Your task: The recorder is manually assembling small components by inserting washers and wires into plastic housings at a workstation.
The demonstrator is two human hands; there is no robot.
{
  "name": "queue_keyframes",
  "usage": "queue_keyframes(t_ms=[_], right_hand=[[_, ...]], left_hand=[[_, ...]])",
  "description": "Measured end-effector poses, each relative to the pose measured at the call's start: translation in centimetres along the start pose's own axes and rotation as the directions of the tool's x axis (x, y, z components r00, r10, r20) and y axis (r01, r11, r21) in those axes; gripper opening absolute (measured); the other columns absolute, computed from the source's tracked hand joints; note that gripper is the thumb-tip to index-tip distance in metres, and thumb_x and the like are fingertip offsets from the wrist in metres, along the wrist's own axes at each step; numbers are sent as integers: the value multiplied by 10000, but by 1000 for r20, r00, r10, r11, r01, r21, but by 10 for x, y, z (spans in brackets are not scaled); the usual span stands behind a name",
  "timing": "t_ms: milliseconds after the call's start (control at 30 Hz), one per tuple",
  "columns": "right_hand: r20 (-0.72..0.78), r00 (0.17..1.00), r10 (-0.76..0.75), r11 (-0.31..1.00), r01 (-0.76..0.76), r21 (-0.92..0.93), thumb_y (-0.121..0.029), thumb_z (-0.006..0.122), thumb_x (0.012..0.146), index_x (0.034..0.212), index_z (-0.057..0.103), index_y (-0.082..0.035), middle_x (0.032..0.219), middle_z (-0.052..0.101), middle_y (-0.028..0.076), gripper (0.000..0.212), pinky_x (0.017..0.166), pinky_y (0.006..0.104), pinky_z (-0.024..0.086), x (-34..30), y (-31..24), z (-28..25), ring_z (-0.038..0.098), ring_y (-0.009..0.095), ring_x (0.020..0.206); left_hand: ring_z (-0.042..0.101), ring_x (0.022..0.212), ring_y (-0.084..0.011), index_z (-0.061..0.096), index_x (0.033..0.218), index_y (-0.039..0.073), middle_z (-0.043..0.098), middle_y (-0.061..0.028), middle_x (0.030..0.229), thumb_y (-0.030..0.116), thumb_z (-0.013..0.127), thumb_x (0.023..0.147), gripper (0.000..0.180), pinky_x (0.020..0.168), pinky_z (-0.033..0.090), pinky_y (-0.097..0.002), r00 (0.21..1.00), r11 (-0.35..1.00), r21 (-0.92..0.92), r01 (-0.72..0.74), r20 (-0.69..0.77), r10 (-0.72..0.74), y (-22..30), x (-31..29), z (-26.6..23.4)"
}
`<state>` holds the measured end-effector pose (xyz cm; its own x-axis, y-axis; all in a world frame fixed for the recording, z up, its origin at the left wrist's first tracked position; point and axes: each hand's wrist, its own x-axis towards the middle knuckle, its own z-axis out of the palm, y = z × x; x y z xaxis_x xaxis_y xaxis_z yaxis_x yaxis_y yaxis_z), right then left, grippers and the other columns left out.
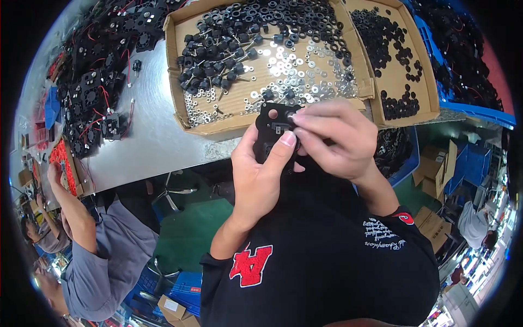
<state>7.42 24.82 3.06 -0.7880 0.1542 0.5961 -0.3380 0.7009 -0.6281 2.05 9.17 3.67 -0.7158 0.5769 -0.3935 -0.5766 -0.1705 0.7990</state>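
Observation:
My left hand [255,180] is closed round a flat black plastic plate [265,129], its thumb pressed on the face beside a small metal contact. The plate has a round hole near its top. At the plate's upper right, my right hand [346,141] is closed in a pinch; a small light-coloured bit shows at its fingertips, too small to name. Just beyond both hands lies a shallow cardboard tray [175,90] with black-headed screws [218,62], silver washers [321,71], small nuts [202,111] and black rings [305,24].
A second cardboard box [427,65] at the right holds black rings. Black fan assemblies [87,103] with red wires are heaped on the metal table [141,147] at left. Blue crates [444,103] stand at far right. A co-worker in a grey shirt [117,256] is at left.

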Motion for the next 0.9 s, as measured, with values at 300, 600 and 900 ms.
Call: queue_keyframes(t_ms=[300, 600, 900], right_hand=[[242, 793, 558, 683, -606, 408, -63, 673, 860, 991, 650, 28, 872, 641, 26, 161, 659, 208, 454, 17, 3, -17, 579, 67, 765], [296, 819, 492, 862, -409, -299, -152, 675, 827, 931, 663, 26, 792, 693, 89, 207, 656, 260, 516, 70, 57, -9, 650, 131, 696], [325, 742, 586, 778, -404, -482, -150, 677, 769, 842, 678, 27, 678, 667, 86, 191, 575, 271, 474, 84, 62, 5, 611, 134, 606]], left_hand=[[665, 778, -167, 471, 1277, -61, 646, -108, 972, 116, 626, 923, 424, 599, 551, -261, 1000, 1000, 12, -7, -15, 7, 1, -4, -7], [677, 743, -218, 445, 1272, -101, 639, -153, 970, 100, 601, 901, 450, 583, 561, -291, 996, 991, -119, -58, -78, 48, 13, -17, -41], [675, 744, -202, 461, 1265, -93, 646, -147, 954, 96, 602, 904, 431, 577, 547, -276, 998, 989, -139, -59, -30, 55, 11, -10, -46]])
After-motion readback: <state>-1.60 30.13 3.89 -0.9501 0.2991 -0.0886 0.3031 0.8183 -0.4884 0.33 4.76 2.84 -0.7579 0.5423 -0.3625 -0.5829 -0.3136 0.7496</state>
